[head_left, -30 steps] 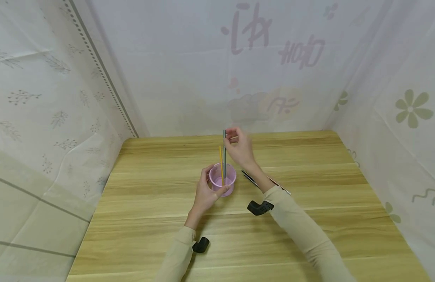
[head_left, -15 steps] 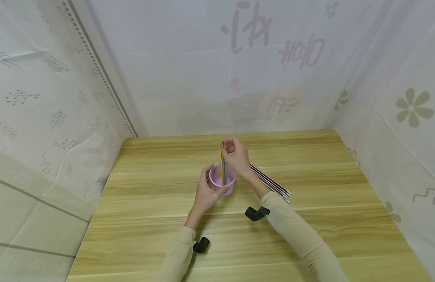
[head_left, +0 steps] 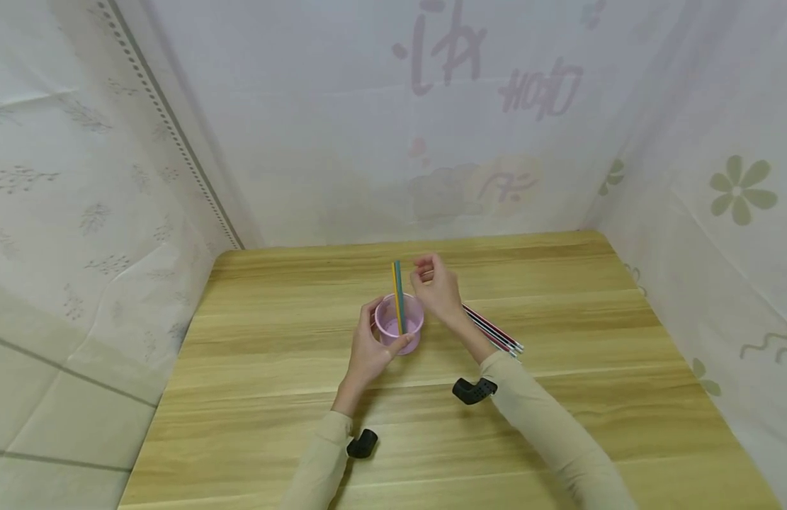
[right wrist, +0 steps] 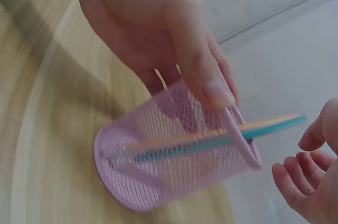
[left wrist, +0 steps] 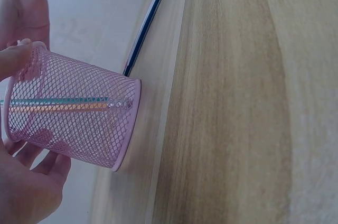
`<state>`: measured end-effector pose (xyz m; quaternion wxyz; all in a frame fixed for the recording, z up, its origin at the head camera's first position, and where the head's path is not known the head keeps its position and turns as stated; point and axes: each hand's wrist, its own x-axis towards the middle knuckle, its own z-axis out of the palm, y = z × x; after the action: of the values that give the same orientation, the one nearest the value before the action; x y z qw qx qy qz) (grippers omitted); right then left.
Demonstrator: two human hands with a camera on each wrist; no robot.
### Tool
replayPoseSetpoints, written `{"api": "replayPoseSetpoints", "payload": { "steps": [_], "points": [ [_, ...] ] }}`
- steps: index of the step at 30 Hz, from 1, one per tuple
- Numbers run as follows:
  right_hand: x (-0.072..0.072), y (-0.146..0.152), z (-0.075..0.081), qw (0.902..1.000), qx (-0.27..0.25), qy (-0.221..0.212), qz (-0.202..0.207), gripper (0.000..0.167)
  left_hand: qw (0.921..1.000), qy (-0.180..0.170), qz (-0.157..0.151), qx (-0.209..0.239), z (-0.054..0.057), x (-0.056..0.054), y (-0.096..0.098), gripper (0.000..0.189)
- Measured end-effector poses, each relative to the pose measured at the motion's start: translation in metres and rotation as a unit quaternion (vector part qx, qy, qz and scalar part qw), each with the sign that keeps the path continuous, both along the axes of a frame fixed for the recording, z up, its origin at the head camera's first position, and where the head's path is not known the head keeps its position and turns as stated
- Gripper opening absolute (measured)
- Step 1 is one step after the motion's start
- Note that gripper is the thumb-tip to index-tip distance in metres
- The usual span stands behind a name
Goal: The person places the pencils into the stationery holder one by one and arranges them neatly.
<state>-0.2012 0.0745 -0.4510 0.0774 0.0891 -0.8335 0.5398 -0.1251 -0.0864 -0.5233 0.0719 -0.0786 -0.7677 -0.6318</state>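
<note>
A pink mesh pen cup point(head_left: 415, 320) stands upright on the table, gripped at its rim and side by my left hand point(head_left: 370, 350). The thumb lies at the near side of the rim, with the other fingers round the far left side. Inside the cup lean a yellow pencil point(head_left: 395, 283) and a teal pencil point(head_left: 399, 283), side by side, tops above the rim. My right hand point(head_left: 440, 292) hovers just right of the pencil tops, apart from them, its fingers loosely bent and holding nothing. Through the mesh point(left wrist: 79, 84) in the left wrist view the pencils' lower ends show.
Several red and dark striped pencils point(head_left: 495, 330) lie in a bunch on the wooden table point(head_left: 272, 340), right of the cup and partly under the right forearm. Printed cloth point(head_left: 342, 177) hangs behind the table and along both sides.
My right hand lowered the teal pencil into the cup beside the yellow one, then let go and shifted slightly right. The left hand has kept its grip on the cup.
</note>
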Motion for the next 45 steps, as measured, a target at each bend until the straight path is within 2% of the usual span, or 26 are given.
{"api": "replayPoseSetpoints", "payload": {
  "steps": [5,11,14,21,23,29,36,45],
  "points": [
    [-0.006,0.017,-0.001,0.9998,0.010,-0.013,-0.014,0.023,1.0000,0.004,0.004,0.000,-0.001,0.000,0.000,0.091],
    [-0.013,0.037,-0.005,0.9985,0.030,-0.031,-0.034,0.026,0.9997,0.005,0.002,0.023,-0.001,0.000,0.002,0.090],
    [-0.017,0.046,-0.010,0.9982,0.031,-0.035,-0.037,0.027,0.9996,0.003,0.002,0.029,0.002,0.000,0.003,0.092],
    [-0.026,0.067,-0.027,0.9968,0.042,-0.048,-0.047,0.029,0.9995,0.001,-0.013,0.028,0.031,0.010,0.004,0.088],
    [-0.027,0.073,-0.032,0.9962,0.047,-0.058,-0.045,0.031,0.9994,0.003,-0.015,0.031,0.035,0.011,0.004,0.086],
    [-0.031,0.085,-0.045,0.9950,0.060,-0.075,-0.026,0.032,0.9992,0.009,-0.013,0.036,0.035,0.011,0.005,0.085],
    [-0.031,0.095,-0.052,0.9902,0.089,-0.106,-0.015,0.034,0.9994,0.009,-0.007,0.031,0.035,0.010,0.007,0.087],
    [-0.033,0.104,-0.062,0.9859,0.132,-0.102,0.013,0.028,0.9997,0.003,-0.001,0.025,0.039,0.011,0.007,0.088]
  ]
}}
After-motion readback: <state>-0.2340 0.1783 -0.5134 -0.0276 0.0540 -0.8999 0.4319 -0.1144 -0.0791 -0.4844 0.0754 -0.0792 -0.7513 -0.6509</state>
